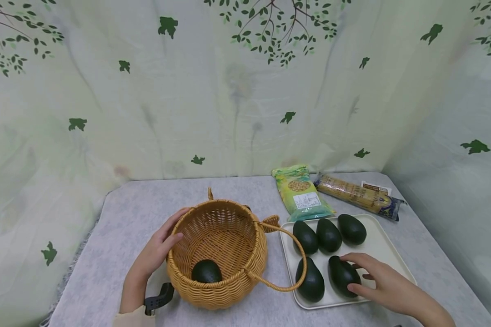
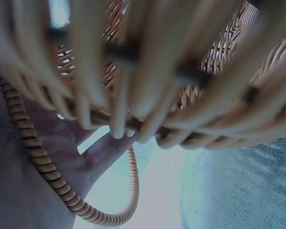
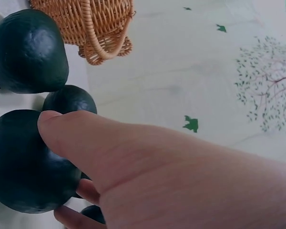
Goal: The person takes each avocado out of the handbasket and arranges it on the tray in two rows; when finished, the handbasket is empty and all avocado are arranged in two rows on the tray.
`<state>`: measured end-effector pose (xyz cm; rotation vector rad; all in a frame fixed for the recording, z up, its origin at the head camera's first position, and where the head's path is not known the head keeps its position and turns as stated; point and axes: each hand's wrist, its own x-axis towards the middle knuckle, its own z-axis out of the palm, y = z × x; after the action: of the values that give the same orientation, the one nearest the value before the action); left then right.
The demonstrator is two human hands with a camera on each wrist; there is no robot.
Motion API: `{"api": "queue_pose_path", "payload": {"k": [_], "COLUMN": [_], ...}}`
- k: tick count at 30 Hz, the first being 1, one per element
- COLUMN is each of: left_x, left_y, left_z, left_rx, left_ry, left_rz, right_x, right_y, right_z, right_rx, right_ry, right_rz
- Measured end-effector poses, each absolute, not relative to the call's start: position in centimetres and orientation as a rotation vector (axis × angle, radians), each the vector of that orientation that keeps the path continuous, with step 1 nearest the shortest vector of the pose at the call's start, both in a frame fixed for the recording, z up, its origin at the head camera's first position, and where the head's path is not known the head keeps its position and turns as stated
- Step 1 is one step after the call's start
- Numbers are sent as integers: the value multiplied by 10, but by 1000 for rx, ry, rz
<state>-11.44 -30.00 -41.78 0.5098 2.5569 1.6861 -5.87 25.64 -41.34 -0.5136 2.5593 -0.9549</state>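
My left hand (image 1: 155,252) grips the left rim of a wicker basket (image 1: 217,297), with the thumb hooked over the edge. One dark green avocado (image 1: 206,271) lies inside, against the near wall. On the white tray (image 1: 382,236) to the right, my right hand (image 1: 388,284) pinches an avocado (image 1: 342,276) between thumb and fingers. The right wrist view shows the thumb pressed on this avocado (image 3: 31,164) and the fingertips at its far side. Another avocado (image 1: 310,281) lies just left of it, and several more (image 1: 328,235) line the tray's back.
The basket's looped handle (image 1: 303,259) hangs out over the tray's left edge. Behind the tray are a green-yellow food packet (image 1: 303,193) and a long packet that looks like noodles (image 1: 356,194). A leaf-patterned curtain (image 1: 245,113) encloses the table's back and sides.
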Motion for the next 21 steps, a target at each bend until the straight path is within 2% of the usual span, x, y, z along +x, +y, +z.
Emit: {"api": "queue_pose_path", "payload": {"k": [11, 21], "left_x": [-115, -114], "left_y": [-301, -300], "left_z": [-419, -418], "left_rx": [511, 503], "left_ry": [2552, 2554], "left_rz": [1697, 1695], "right_x": [-65, -78], "right_y": [253, 239], "right_z": [-399, -378], "right_rx": [-667, -624], "right_ry": [2700, 2727], "right_rz": [-966, -977]}}
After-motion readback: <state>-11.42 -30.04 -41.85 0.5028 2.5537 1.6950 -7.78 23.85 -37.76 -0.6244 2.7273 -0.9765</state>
